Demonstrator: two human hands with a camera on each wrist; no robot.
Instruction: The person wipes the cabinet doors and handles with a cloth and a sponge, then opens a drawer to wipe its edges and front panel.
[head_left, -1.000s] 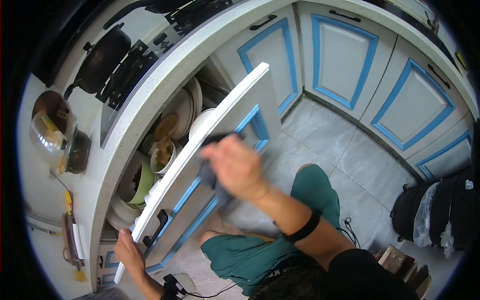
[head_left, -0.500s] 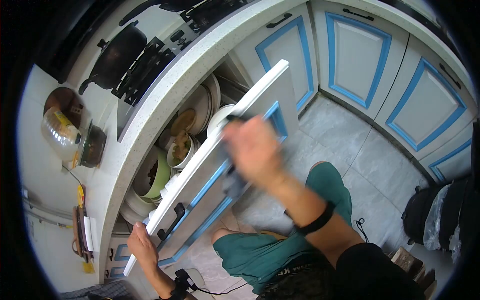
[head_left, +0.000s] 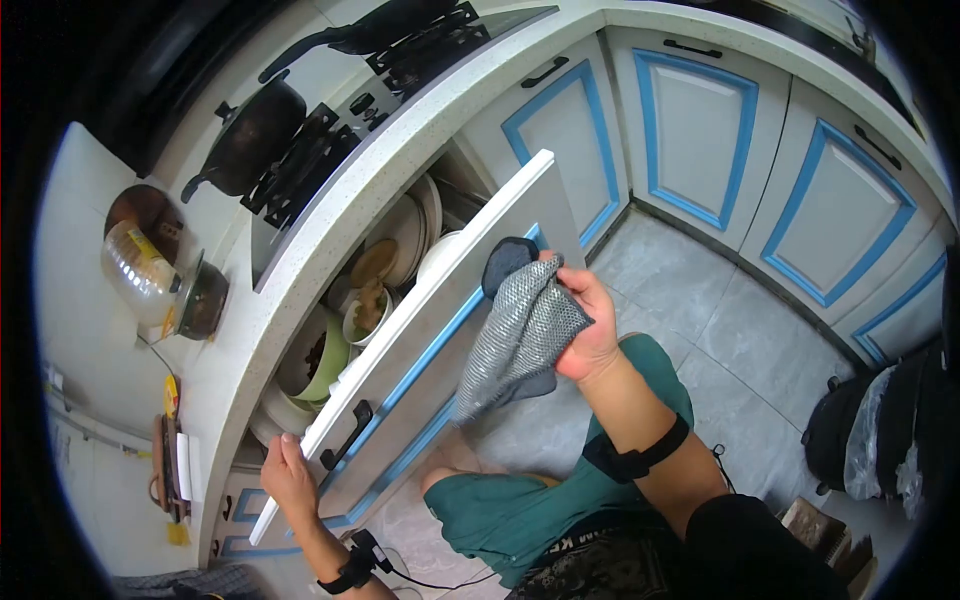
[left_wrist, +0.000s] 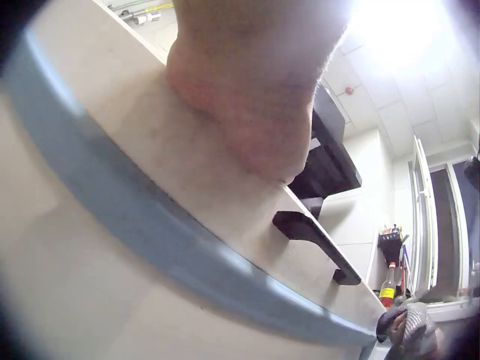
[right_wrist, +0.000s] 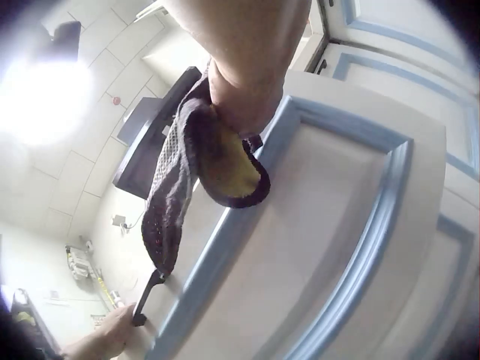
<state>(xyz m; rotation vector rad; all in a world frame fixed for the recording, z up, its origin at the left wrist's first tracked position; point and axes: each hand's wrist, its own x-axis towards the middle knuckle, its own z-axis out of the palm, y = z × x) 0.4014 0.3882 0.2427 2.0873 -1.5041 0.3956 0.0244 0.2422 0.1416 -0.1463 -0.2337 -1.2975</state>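
A grey mesh cloth with dark parts hangs from my right hand, fingers and thumb gripping it beside the upper part of the cabinet door. In the right wrist view the cloth drapes in front of the door, with a yellowish patch at its dark rounded end. My left hand grips the white top edge of the swung-out door at its lower left, near the black handle. The left wrist view has the left hand against the door edge, its fingertips hidden.
Stacked plates, a green bowl and smaller bowls fill the cabinet behind the door. Above are the speckled countertop, a black pot and the stove. A black bag stands on the floor at right.
My right hand, blurred while moving over the door earlier, has shifted right and down, and its palm side shows now with the cloth spread out. My left hand stays on the door edge.
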